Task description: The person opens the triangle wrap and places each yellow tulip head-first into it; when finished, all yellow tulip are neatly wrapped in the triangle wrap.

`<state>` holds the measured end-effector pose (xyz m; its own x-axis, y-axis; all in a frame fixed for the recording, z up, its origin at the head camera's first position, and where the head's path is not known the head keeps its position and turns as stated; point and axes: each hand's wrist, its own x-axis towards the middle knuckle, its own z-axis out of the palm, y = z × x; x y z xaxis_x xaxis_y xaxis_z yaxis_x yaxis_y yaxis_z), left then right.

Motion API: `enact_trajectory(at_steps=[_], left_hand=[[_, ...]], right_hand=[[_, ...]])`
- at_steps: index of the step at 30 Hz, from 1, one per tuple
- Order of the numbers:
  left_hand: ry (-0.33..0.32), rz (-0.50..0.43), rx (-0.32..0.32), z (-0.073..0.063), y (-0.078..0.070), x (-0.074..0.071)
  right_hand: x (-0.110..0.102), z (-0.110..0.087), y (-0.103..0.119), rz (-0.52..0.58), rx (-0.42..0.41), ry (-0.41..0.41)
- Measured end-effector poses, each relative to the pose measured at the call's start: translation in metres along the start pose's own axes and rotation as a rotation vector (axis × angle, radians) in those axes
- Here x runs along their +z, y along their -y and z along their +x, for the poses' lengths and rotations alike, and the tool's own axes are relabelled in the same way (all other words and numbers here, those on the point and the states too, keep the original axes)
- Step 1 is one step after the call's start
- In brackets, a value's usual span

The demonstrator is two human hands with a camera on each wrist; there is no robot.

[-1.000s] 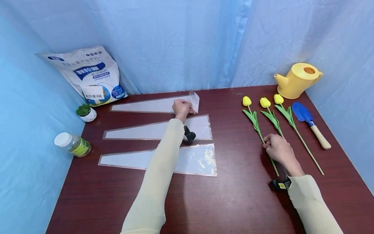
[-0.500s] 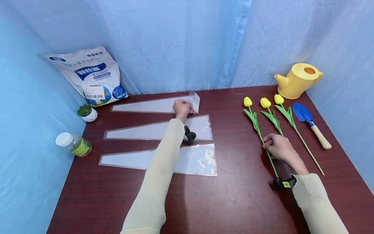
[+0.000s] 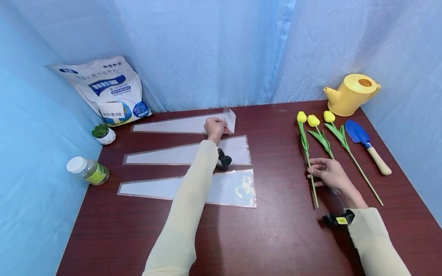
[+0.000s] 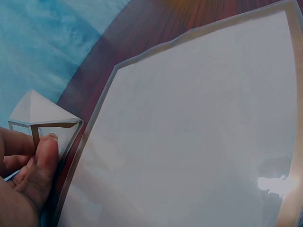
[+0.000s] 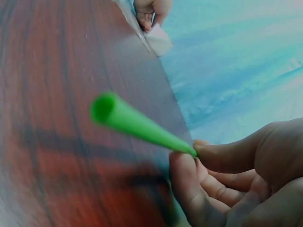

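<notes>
My right hand (image 3: 329, 174) pinches the green stem of the leftmost yellow tulip (image 3: 301, 117) between thumb and forefinger. In the right wrist view the stem's cut end (image 5: 103, 109) points toward the camera, raised over the table. Two more tulips, a middle one (image 3: 313, 120) and a right one (image 3: 329, 116), lie beside it. My left hand (image 3: 215, 127) holds the wide end of the far tapered white sheet (image 3: 176, 124), which has a clear border. That end is bent upward, and in the left wrist view thumb and fingers (image 4: 46, 156) pinch its edge.
Two similar sheets, a middle one (image 3: 159, 156) and a near one (image 3: 148, 188), lie under my left forearm. A fertilizer bag (image 3: 114, 90), potted succulent (image 3: 105, 136) and lidded jar (image 3: 93, 172) stand left. A yellow watering can (image 3: 350, 97) and blue trowel (image 3: 357, 132) are right.
The leftmost tulip has shifted right toward the other two and seems lifted, its stem now pinched more visibly by my right hand. My left hand and its sheet have stayed in place.
</notes>
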<state>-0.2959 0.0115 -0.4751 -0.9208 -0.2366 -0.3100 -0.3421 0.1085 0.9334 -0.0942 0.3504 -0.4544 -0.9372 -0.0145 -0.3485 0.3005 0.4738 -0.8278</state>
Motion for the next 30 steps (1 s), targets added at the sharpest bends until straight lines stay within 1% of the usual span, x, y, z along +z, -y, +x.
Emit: enact_trajectory(at_steps=[4,9,17,23,26,30], left_hand=[[-0.005,0.002,-0.006,-0.001,0.000,0.000],[-0.012,0.009,-0.015,-0.001,0.000,0.001],[-0.021,0.008,-0.035,0.000,-0.001,0.002],[-0.019,0.015,-0.039,0.000,-0.001,0.003],[-0.019,0.018,-0.040,0.000,-0.001,0.002],[-0.022,0.019,-0.036,-0.001,-0.001,0.002]], right_hand=[[0.002,0.001,-0.003,0.128,-0.005,0.008],[0.004,0.002,-0.004,0.246,-0.041,0.033],[0.009,0.003,-0.004,0.449,-0.112,0.053],[0.016,0.006,-0.003,0.635,-0.197,0.096],[0.019,0.007,-0.003,0.701,-0.226,0.107],[0.023,0.009,-0.002,0.757,-0.251,0.113]])
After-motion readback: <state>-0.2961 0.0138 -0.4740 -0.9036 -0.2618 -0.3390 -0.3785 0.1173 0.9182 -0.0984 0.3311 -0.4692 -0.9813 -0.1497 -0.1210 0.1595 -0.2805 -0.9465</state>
